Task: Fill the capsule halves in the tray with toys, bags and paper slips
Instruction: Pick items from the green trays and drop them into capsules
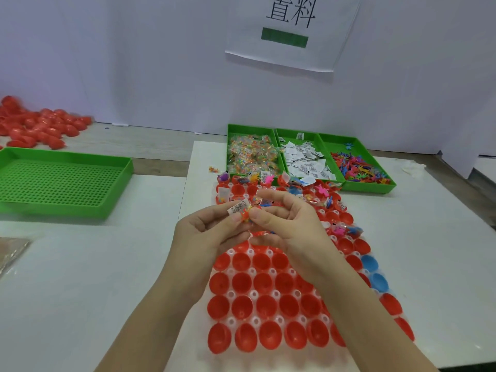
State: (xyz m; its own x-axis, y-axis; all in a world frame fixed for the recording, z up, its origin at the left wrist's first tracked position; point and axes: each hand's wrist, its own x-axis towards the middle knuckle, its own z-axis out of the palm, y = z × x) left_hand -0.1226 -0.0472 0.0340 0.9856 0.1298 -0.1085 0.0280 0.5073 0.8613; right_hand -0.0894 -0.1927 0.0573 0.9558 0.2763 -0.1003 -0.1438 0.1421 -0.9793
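From the head view, I judge the step in hand to be gathering one set of contents before dropping it into an empty half. To do it well I would keep the pieces bunched tight, lower them straight over a single red cup, and let go only when they are inside its rim, so nothing spills into a neighbouring cup. Both hands are raised together above the far-middle part of the tray (273, 271), forearms coming in from the near edge. My left hand (212, 232) has its fingers curled, pinching a paper slip (237, 208) between thumb and fingertips. My right hand (290, 224) is curled too, thumb and forefinger nipping an orange toy (245, 217) just beside the slip. The capsule halves (265, 304) in the near rows lie empty, while the far rows already hold contents. The green bins (357, 187) of bags, slips and toys stand just beyond the tray on the tabletop (80, 291).
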